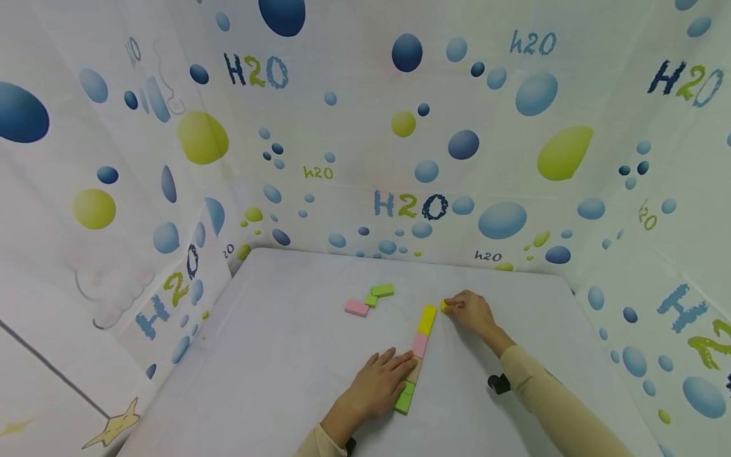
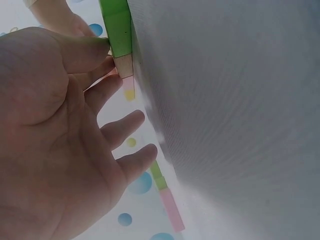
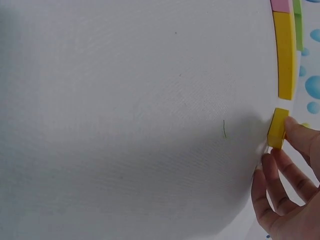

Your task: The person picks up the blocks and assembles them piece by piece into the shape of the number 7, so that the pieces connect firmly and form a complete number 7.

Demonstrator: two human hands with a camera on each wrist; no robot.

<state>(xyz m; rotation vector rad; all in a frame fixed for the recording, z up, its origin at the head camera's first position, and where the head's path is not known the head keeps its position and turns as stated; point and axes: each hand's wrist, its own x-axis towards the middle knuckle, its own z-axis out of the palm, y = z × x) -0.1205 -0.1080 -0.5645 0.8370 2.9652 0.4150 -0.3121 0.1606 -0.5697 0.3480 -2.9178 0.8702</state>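
Observation:
A line of toy blocks runs along the table: a long yellow block (image 1: 427, 319) at the far end, then a pink block (image 1: 419, 345), a plain wooden block (image 2: 124, 66) and green blocks (image 1: 404, 400) nearest me. My left hand (image 1: 377, 384) lies along the left side of this line, fingers spread and fairly straight, thumb and fingertips touching the green and wooden blocks. Past the far end, my right hand (image 1: 473, 312) pinches a small yellow block (image 3: 277, 129) between thumb and fingers. A short gap separates it from the long yellow one.
Left of the line's far end lie a loose pink block (image 1: 356, 308), a small green block (image 1: 371, 301) and a longer green block (image 1: 382, 290). The white table (image 1: 274, 355) meets walls printed with bubbles. A dark wrist device (image 1: 499, 384) shows by the right sleeve.

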